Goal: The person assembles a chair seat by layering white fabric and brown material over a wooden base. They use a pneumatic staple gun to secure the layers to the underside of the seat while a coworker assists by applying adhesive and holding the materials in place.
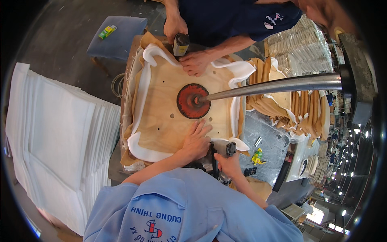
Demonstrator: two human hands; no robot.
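A plywood seat panel lies flat, with white foam and tan fabric folded up round its edges. A round red pad on the end of a metal rod bears down on its middle. My left hand rests on the near part of the panel, fingers stretched toward the pad. At the near edge, right of it, my right hand grips a grey pneumatic staple gun. Its nose is hidden from this view.
Across the panel, a co-worker's hand holds another staple gun; their other hand presses the far edge. White foam sheets are stacked at left, beside a blue stool. Tan covered pieces and a grey table stand right.
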